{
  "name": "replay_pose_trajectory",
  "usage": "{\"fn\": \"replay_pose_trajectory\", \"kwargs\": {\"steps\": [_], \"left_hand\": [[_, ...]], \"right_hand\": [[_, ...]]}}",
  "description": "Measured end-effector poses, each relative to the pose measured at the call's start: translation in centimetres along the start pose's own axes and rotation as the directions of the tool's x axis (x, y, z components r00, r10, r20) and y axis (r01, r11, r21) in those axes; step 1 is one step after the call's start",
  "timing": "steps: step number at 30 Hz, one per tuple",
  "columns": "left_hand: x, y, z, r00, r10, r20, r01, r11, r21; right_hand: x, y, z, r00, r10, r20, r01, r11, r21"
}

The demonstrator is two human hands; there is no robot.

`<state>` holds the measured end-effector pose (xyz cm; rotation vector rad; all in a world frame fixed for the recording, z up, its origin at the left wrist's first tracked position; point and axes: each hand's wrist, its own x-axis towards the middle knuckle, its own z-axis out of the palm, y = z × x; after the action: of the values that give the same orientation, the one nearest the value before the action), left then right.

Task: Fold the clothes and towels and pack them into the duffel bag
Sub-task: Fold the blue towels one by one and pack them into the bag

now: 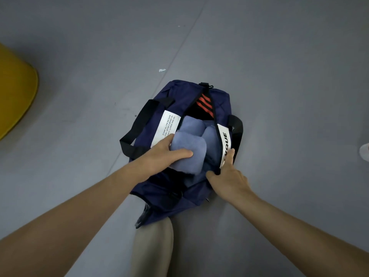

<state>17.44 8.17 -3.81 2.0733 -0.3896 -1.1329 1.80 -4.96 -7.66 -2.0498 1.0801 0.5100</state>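
Head view: left hand (169,151) grips a folded blue towel (189,158), thumb across its top, at the mouth of the navy duffel bag (179,90). Right hand (229,174) pinches the bag's right rim. More blue towels (191,124) and a black red-striped garment (203,104) lie inside the bag. The bag sits on a grey seamed floor (259,56). A yellow object (14,92) stands well left of the bag, and a white scrap (162,70) lies just beyond it.

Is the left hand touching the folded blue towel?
Touching. Head view: the left hand grips the folded blue towel, thumb on top; the right hand holds the duffel bag by its edge.
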Motion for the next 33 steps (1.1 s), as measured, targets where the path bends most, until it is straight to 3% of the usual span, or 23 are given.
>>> {"fn": "replay_pose_trajectory", "kwargs": {"steps": [4, 6, 9, 14, 16, 19, 26, 28, 33], "left_hand": [[-0.6, -2.3, -0.4, 0.994, -0.070, 0.078, 0.044, 0.954, 0.296], [-0.8, -2.7, -0.3, 0.992, -0.106, 0.074, 0.073, 0.929, 0.364], [-1.1, -2.7, -0.4, 0.986, -0.138, 0.089, 0.105, 0.946, 0.308], [-0.1, -2.2, 0.2, 0.943, -0.190, 0.275, 0.131, 0.967, 0.221], [0.4, -2.8, 1.1, 0.964, -0.156, 0.216, 0.129, 0.983, 0.134], [0.9, -4.0, 1.1, 0.997, -0.078, 0.001, 0.078, 0.996, 0.043], [1.7, -4.3, 1.1, 0.987, -0.011, -0.163, 0.051, 0.969, 0.243], [2.2, -4.1, 0.9, 0.992, -0.025, -0.127, 0.056, 0.966, 0.253], [3.4, -3.0, 0.0, 0.970, -0.190, 0.154, 0.151, 0.960, 0.237]], "right_hand": [[-0.9, 0.3, 1.7, 0.991, 0.111, 0.077, -0.120, 0.985, 0.121], [-1.2, 0.4, 2.7, 0.996, 0.074, 0.056, -0.080, 0.990, 0.112], [-1.3, 0.7, 2.8, 0.999, -0.047, -0.025, 0.048, 0.999, 0.015], [-1.3, 1.4, 1.7, 0.993, -0.121, -0.009, 0.120, 0.989, -0.081], [-1.0, 1.6, 1.4, 0.991, -0.133, -0.022, 0.131, 0.989, -0.067], [-0.6, 1.7, 1.2, 0.984, -0.175, -0.020, 0.173, 0.982, -0.076], [-0.5, 2.1, 1.0, 0.974, -0.227, -0.008, 0.225, 0.967, -0.120], [-0.6, 2.1, 0.9, 0.973, -0.230, -0.006, 0.228, 0.967, -0.115], [-0.1, 1.8, 1.2, 0.974, -0.225, -0.026, 0.221, 0.968, -0.116]]}}
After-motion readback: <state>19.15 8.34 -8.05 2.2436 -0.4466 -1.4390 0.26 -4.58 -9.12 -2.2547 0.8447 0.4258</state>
